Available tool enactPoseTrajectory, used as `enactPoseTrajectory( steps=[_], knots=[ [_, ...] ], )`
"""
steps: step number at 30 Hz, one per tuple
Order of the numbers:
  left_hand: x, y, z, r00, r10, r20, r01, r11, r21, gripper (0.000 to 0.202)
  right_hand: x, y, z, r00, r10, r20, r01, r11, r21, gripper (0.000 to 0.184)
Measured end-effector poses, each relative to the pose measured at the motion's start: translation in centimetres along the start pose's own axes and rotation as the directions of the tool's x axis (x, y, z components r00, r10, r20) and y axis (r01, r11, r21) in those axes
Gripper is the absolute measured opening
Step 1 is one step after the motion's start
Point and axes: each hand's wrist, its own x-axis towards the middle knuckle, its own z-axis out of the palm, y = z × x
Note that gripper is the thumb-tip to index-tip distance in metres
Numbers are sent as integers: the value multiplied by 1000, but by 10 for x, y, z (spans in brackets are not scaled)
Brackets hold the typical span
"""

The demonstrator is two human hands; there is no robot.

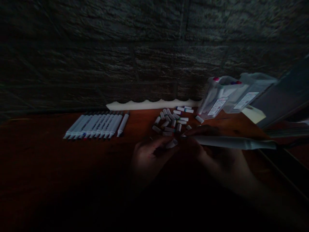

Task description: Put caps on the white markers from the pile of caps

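Note:
The picture is very dark. My left hand (147, 158) is closed in a pinch on a small white marker cap (172, 143). My right hand (205, 141) is wrapped round a long white marker (231, 142) that points right, its tip close to the cap. Just behind my hands lies a loose heap of white marker caps (170, 120). At the left of the reddish wooden table (48, 151) a row of several white markers (96, 126) lies side by side.
Two clear plastic marker boxes (218, 96) with labels lie tilted at the back right. A white scalloped strip (154, 104) runs along the foot of the dark brick wall (145, 48). A dark slanted object (285, 96) stands at the far right.

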Motion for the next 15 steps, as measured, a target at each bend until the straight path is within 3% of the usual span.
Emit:
enactPoseTrajectory(
  steps=[8,15],
  knots=[
    [-1,3,-3,1000,4,25,-5,999,32,17,-3,6,0,988,-18,151,28,998,-62,25],
    [-1,6,-6,1000,-1,8,1,999,51,15,1,0,-4,991,-64,119,88,974,-208,22]
  ],
)
